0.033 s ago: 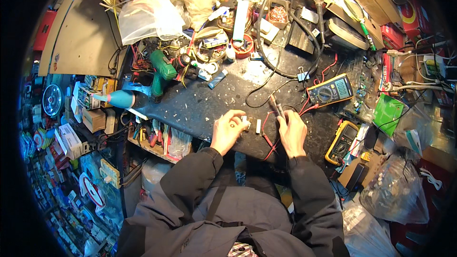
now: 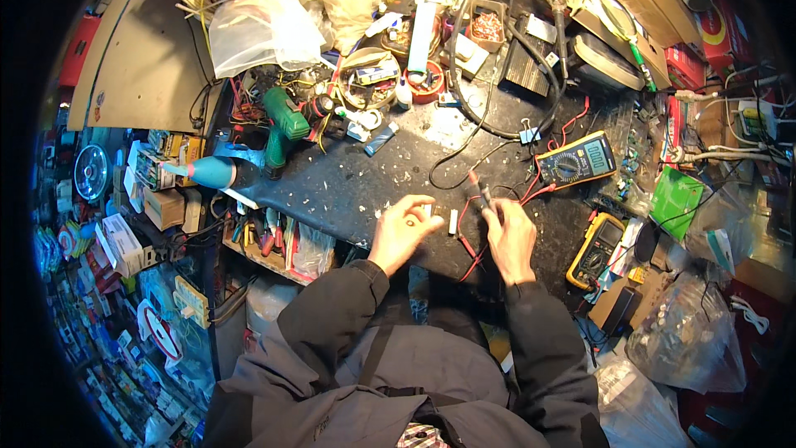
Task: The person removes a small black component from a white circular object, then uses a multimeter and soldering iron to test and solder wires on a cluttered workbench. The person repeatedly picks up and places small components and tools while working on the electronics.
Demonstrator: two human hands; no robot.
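Observation:
My left hand is over the front of the dark workbench, thumb and forefinger parted. A small pale piece shows between those fingertips, seemingly on the bench. Just right of it lies a short white stick-like piece. In my right hand is a slim pen-like tool with a reddish end, pointing away from me; its exact kind is unclear. A red test probe rests between my hands. Beyond my right hand, a yellow multimeter with its display lit has red leads attached.
A second yellow multimeter lies at the right. Left on the bench stands a green power drill, near a blue cone-shaped bottle. A thick black cable loops across the back. Plastic bags crowd the right side.
My left thumb and forefinger have spread apart near the small pale piece. The right hand with its tool has shifted only slightly.

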